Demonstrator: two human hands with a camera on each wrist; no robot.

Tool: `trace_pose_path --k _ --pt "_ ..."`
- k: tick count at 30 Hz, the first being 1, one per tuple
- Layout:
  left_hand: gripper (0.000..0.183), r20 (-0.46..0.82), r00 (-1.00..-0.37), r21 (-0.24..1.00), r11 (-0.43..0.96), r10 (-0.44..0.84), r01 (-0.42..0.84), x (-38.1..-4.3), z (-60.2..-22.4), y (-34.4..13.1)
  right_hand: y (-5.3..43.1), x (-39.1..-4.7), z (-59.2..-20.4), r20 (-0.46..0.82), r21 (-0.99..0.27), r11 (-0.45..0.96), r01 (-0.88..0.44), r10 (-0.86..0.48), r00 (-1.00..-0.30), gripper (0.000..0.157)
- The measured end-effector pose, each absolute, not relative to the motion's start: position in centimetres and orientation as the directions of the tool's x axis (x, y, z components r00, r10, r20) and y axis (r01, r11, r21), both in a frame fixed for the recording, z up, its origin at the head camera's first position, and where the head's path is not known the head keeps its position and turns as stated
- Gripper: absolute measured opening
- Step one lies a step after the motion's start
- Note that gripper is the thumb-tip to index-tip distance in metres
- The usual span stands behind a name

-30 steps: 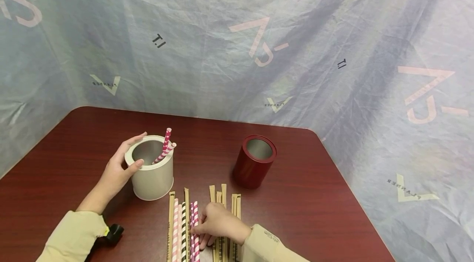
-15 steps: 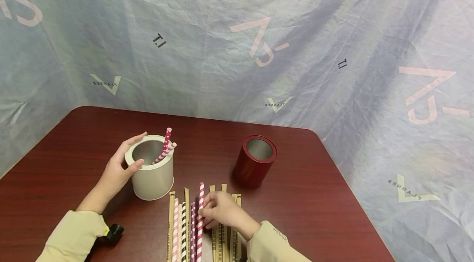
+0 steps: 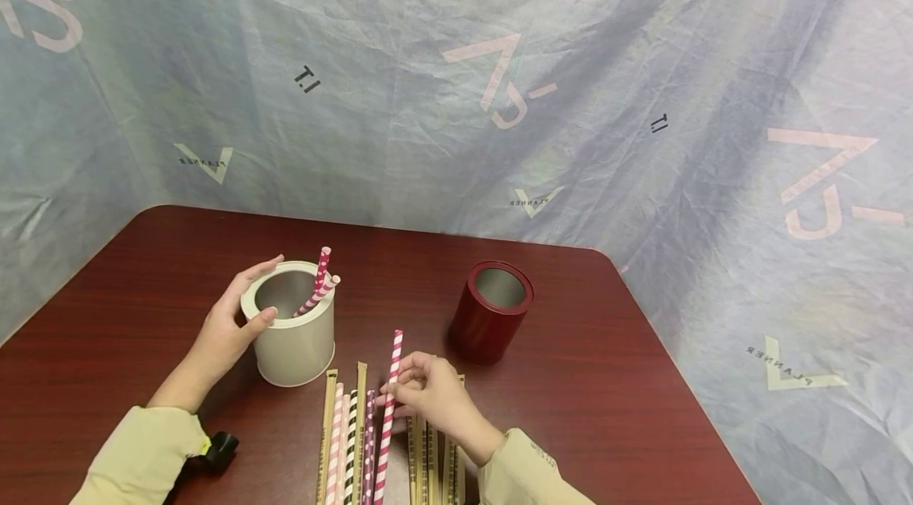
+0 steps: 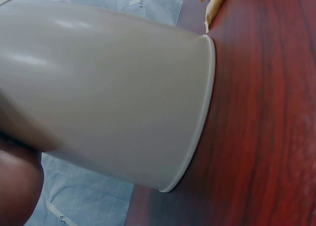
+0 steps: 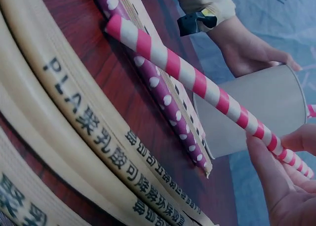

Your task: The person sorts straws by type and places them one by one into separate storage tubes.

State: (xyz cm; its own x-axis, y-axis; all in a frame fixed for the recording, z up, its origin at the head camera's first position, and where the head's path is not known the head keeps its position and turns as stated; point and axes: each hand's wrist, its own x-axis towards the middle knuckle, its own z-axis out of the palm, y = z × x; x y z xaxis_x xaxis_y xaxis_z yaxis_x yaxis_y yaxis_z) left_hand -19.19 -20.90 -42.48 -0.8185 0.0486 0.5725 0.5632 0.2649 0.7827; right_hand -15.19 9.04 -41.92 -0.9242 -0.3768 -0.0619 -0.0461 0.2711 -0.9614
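My left hand [image 3: 230,315] holds the white can [image 3: 296,350] by its top, thumb over the near rim and fingers round the far side. Two pink patterned paper straws [image 3: 322,267] lean inside that can. A pink-and-white striped paper straw [image 3: 388,418] is pinched near its upper part by my right hand [image 3: 435,394]; in the right wrist view this striped straw [image 5: 173,63] slants above the others. To its left on the table lies a row with a purple heart-dotted straw [image 5: 168,100], a black-and-white straw [image 3: 351,441], pale pink straws [image 3: 337,434] and paper-wrapped straws [image 3: 328,426].
A red can [image 3: 492,319] stands upright to the right, beyond my right hand. Several more wrapped straws [image 5: 84,102] lie below that hand. The dark red table [image 3: 606,410] ends at a hanging grey-blue cloth [image 3: 399,93].
My right hand has lifted the striped straw from the row, moving it up and slightly right, away from the purple straw. The left hand and both cans have stayed in place.
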Motion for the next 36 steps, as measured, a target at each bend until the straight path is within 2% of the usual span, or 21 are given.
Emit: trace_pose_path --k 3,12,24,36 --pt "0.063 0.573 -0.818 0.782 0.265 0.049 0.564 -19.2 -42.5 -20.9 9.0 -15.2 -41.8 -0.043 -0.976 0.214 -0.040 -0.370 -0.928 0.012" --pt "0.063 0.569 -0.821 0.785 0.270 0.045 0.558 -19.2 -42.5 -20.9 9.4 -15.3 -41.5 0.099 -0.968 0.179 -0.176 -0.370 -0.924 0.022" --pt "0.063 0.561 -0.827 0.789 0.275 0.040 0.549 -19.1 -42.4 -20.9 9.7 -15.6 -40.8 0.169 -0.966 0.132 -0.222 -0.328 -0.929 0.023" --pt "0.063 0.553 -0.832 0.793 0.278 0.043 0.542 -19.1 -42.3 -20.8 9.7 -15.2 -40.0 0.311 -0.931 0.081 -0.355 -0.327 -0.892 0.021"
